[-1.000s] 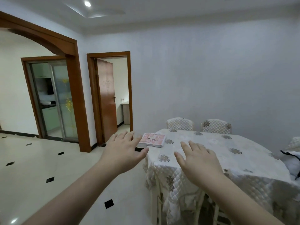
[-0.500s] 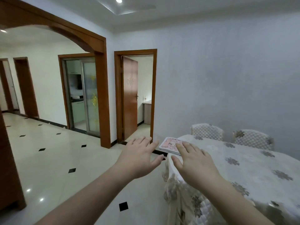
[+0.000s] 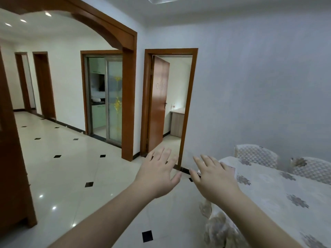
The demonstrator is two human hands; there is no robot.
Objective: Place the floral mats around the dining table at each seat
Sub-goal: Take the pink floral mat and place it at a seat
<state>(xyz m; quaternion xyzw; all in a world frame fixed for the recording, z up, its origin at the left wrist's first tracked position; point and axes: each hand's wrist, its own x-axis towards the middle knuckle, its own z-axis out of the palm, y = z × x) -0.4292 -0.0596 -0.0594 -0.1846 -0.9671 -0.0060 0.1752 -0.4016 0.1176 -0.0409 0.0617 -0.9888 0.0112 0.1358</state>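
A dining table (image 3: 279,197) draped in a quilted cloth fills the lower right. Its top is mostly bare cloth, with open air above it. At its far corner a stack of floral mats (image 3: 231,169) lies largely hidden under the right hand (image 3: 213,178). The left hand (image 3: 157,174) hangs over open floor (image 3: 68,176) left of the table. Two covered chairs (image 3: 256,155) line the table's far edge against the wall.

Bench (image 3: 279,199) at right; two chairs (image 3: 256,154) behind it. Mats (image 3: 232,170) on bench's near-left corner, under right hand (image 3: 213,178). Left hand (image 3: 158,174) left of bench, over floor (image 3: 71,172).
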